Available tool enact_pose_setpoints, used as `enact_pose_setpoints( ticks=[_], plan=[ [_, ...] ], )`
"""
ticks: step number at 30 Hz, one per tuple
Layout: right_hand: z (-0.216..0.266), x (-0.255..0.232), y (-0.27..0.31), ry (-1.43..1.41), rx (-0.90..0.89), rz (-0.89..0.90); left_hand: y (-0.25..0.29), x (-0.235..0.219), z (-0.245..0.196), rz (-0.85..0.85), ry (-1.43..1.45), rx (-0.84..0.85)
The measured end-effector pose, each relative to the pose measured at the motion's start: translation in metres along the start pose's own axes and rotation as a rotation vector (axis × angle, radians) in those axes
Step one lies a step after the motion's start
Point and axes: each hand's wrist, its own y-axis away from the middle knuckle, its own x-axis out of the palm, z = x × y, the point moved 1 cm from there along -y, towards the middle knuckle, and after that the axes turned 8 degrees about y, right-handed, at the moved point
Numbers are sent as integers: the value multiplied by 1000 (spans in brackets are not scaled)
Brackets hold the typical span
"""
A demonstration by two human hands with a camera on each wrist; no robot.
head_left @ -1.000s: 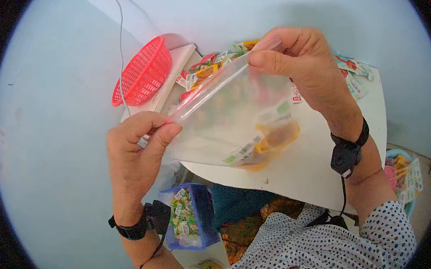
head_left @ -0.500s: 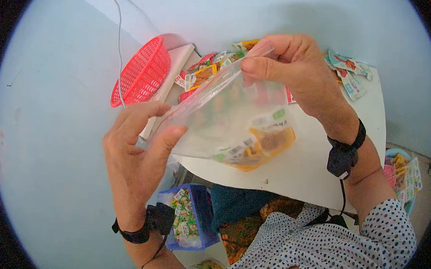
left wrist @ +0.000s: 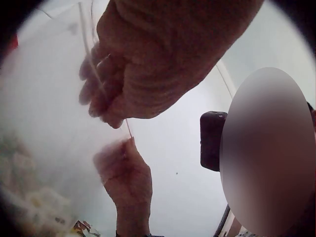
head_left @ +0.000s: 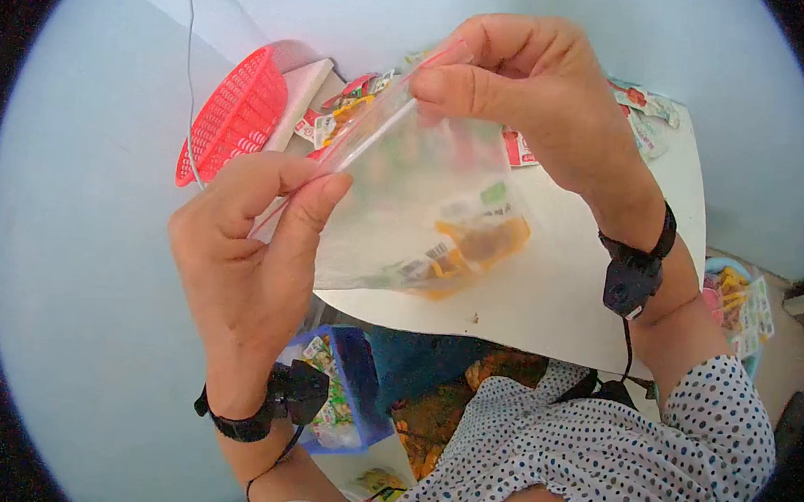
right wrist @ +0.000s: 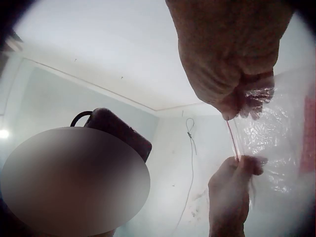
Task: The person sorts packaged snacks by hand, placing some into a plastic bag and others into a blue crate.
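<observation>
A clear zip bag (head_left: 376,222) with a pink-red seal strip hangs between both hands in the head view, its top edge slanting up to the right. Yellow and white snack packets (head_left: 484,242) show through its lower part. The left hand (head_left: 253,234) pinches the lower-left end of the seal between thumb and forefinger. Higher up, the right hand (head_left: 537,99) pinches the other end of the strip. In the left wrist view the seal strip runs from the left hand (left wrist: 133,74) toward the right hand (left wrist: 128,173). Fingers show through the film in the right wrist view.
Behind the bag is a white table (head_left: 591,288) with loose snack packets (head_left: 341,120). A red plastic basket (head_left: 236,120) leans at the left near a cord. Below stands a blue bin (head_left: 354,385) of packets; another tub (head_left: 736,300) holds packets at the right.
The left thumb and forefinger parted at the bag's left end, then closed on the seal again. Both hands and the bag have shifted up and left in the head view.
</observation>
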Motion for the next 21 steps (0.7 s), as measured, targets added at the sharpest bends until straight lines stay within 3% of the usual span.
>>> enact_pose_setpoints(
  ticks=[5, 8, 14, 21],
  plan=[
    [2, -1, 1, 59, 22, -69, 5, -6, -5, 19, -56, -37],
    [8, -9, -4, 9, 132, -7, 6, -8, -10, 21, -19, -82],
    [3, -12, -4, -46, -35, 5, 1, -9, -10, 28, 31, 15],
    [-25, -34, 26, 75, 67, 359, 8, 8, -14, 95, 19, -57]
  ],
)
